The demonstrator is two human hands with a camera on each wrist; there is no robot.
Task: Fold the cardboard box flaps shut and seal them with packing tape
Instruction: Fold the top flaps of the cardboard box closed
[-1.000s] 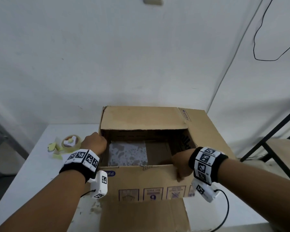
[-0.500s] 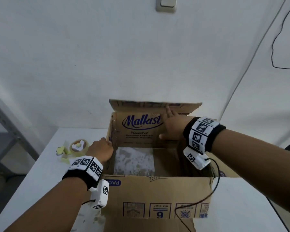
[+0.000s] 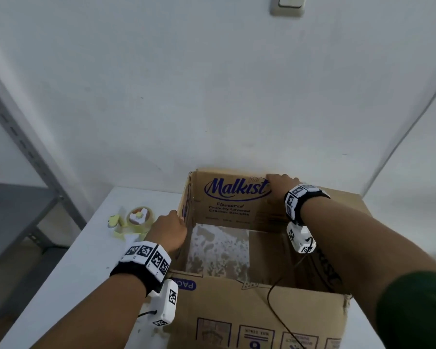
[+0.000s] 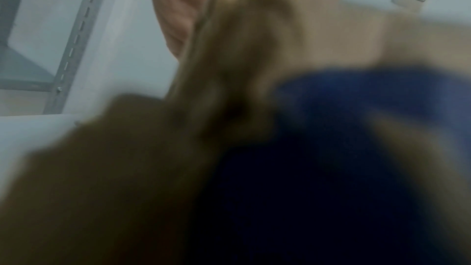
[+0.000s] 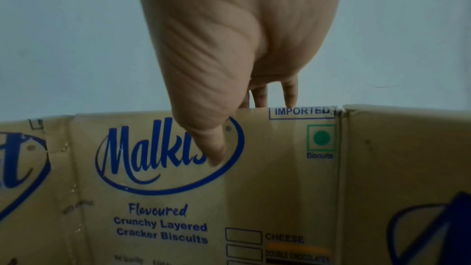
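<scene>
The right hand (image 3: 278, 183) is hooked over the top edge of the cardboard box's (image 3: 237, 306) far flap (image 3: 233, 197), at about one o'clock from the box's middle: the thumb (image 5: 211, 148) lies flat on the printed inner face, across the blue "Malkist" oval, while the fingers (image 5: 290, 96) curl down behind the edge. So it pinches the flap, narrow, with the board between thumb and fingers. That flap stands upright.

The left hand (image 3: 168, 231) sits at nine o'clock, on the top edge of the left flap (image 3: 185, 210), knuckles up and fingers bent over the rim; its wrist view is too blurred to show how tight the hold is.

The box stands open on a white table (image 3: 68, 273), its board matte brown, creased and a little frayed at the near right corner. Pale speckled material shows at the bottom inside. The near flap (image 3: 249, 321) hangs outward, printed with stacking symbols.

At ten o'clock from the box, just beyond the left hand, lies a roll of tape (image 3: 140, 219), glossy and yellowish, in a dispenser.
</scene>
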